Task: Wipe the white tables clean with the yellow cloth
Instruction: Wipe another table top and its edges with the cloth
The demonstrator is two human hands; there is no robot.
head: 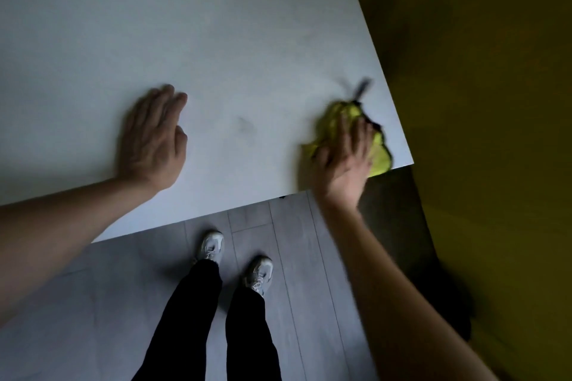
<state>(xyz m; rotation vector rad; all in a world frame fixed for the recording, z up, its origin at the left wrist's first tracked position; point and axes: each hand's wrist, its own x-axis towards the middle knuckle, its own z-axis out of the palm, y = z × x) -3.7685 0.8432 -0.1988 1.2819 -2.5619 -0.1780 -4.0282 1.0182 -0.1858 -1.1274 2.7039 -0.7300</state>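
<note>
The yellow cloth (379, 151) was a bright yellow-green rag, bunched and crumpled, lying pressed on the white table (216, 40) under the fingers of the right hand (346, 158). Its folds spread out past the fingertips and to the hand's outer side, reaching the table's near right corner. A dark strip, perhaps a tag or trim, stuck out beyond the fingertips, blurred. The table top was plain, flat and pale, with a faint grey smudge (246, 128) inward of the grip.
</note>
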